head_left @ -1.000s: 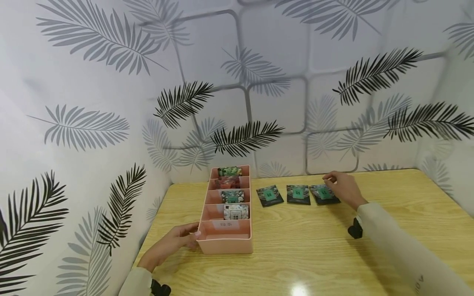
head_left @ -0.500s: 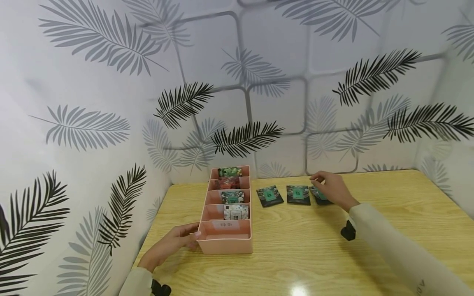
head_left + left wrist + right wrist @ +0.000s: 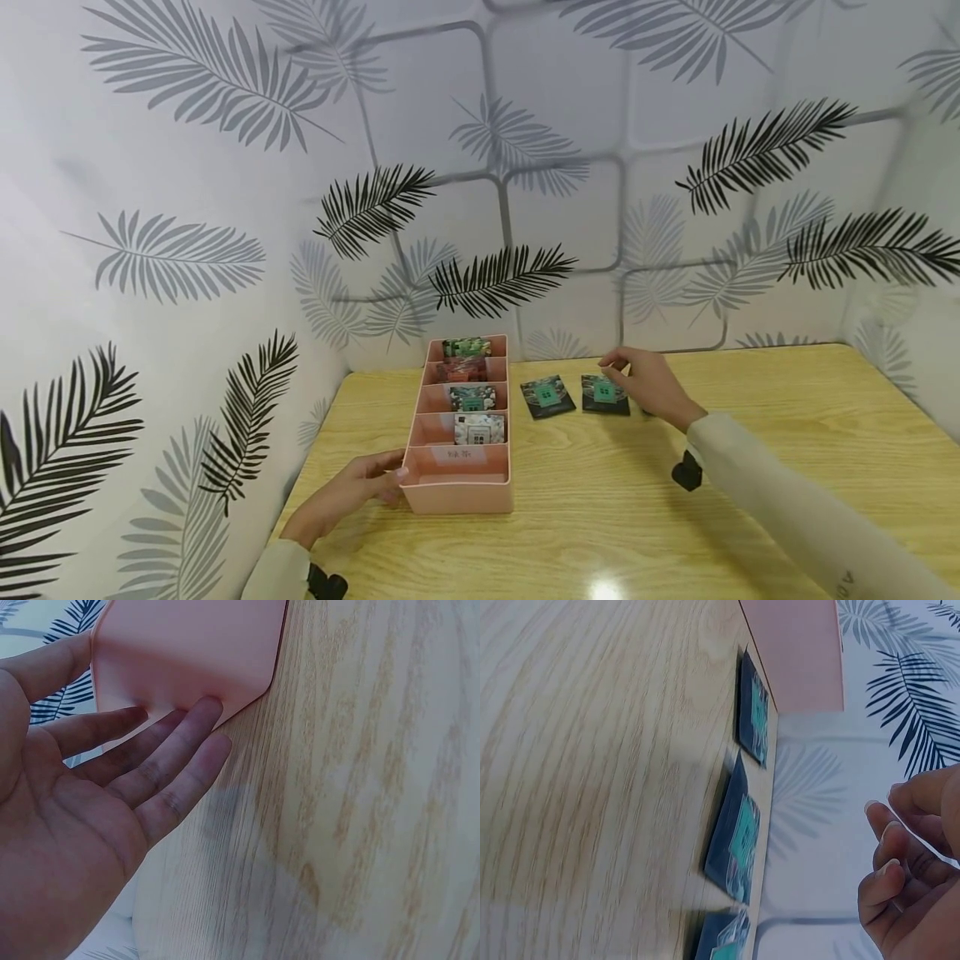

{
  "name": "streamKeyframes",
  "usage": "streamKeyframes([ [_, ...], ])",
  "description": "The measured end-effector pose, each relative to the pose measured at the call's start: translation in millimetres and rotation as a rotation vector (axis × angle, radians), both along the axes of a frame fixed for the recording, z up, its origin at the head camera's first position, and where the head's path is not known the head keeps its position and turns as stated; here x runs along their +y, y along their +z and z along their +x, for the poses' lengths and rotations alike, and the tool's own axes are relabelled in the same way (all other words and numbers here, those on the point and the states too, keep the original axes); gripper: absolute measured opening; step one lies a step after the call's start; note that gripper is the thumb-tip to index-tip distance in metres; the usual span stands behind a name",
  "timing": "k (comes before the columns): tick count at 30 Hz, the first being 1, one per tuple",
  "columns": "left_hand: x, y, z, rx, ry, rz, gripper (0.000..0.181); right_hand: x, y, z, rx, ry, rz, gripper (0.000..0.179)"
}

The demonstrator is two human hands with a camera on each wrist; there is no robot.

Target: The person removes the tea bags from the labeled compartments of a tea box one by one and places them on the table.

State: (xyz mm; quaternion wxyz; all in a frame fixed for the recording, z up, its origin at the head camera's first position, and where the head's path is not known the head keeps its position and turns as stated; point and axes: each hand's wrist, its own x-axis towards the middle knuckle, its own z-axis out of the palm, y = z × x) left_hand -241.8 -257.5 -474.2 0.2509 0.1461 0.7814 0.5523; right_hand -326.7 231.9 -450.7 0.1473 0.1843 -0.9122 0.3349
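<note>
My left hand (image 3: 352,493) holds the front left corner of a long pink divided box (image 3: 459,500). In the left wrist view its fingertips (image 3: 202,709) press the outer wall (image 3: 187,645), with the thumb at the rim. Over the table my right hand (image 3: 651,385) hovers with loosely curled fingers (image 3: 889,840) and holds nothing. Below it, a dark sachet with a green label (image 3: 606,397) lies flat in the middle of a row. The left sachet (image 3: 548,398) is in full view, while the right sachet (image 3: 724,941) is mostly hidden by the hand in the head view.
Sachets fill the back compartments: green-yellow (image 3: 467,347), red (image 3: 462,369), dark green (image 3: 472,399) and white (image 3: 480,430). A handwritten label (image 3: 459,455) marks the front compartment, whose visible floor is bare. A leaf-patterned wall (image 3: 562,308) borders the wooden table (image 3: 585,517).
My right hand has moved left, from above the right sachet towards the middle one. The box, the left hand and the sachets have stayed in place.
</note>
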Motion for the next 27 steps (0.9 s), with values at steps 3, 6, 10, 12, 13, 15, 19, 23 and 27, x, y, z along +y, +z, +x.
streamKeyframes([
  [3,0.7,0.8,-0.7,-0.004,0.006,-0.001,0.061,-7,3.1,1.6,-0.028,0.017,-0.01,0.014],
  [6,1.3,1.2,-1.1,-0.006,0.011,-0.007,0.061,-15,5.5,2.0,-0.035,0.029,-0.005,0.013],
  [10,1.3,1.5,-0.7,-0.011,0.016,-0.011,0.062,-27,8.6,2.6,-0.025,0.053,-0.012,0.011],
  [12,1.0,1.7,-0.5,-0.01,0.014,-0.008,0.062,-32,11.0,3.4,-0.017,0.067,-0.026,0.01],
  [13,0.7,1.3,-0.3,-0.009,0.012,-0.006,0.062,-36,12.4,3.9,-0.014,0.071,-0.029,0.01],
  [15,0.0,0.5,-0.4,-0.004,0.004,0.001,0.062,-42,15.2,4.7,-0.008,0.081,-0.032,0.01],
  [19,-1.1,-1.5,-0.7,0.0,-0.005,0.016,0.062,-56,18.6,5.7,-0.033,0.1,-0.034,0.011],
  [23,-1.4,-2.4,-0.8,0.004,-0.005,0.018,0.062,-69,19.2,6.9,-0.064,0.127,-0.046,0.011],
  [27,-1.0,-2.5,-1.2,0.008,-0.001,0.012,0.062,-82,17.9,8.4,-0.056,0.157,-0.055,0.01],
])
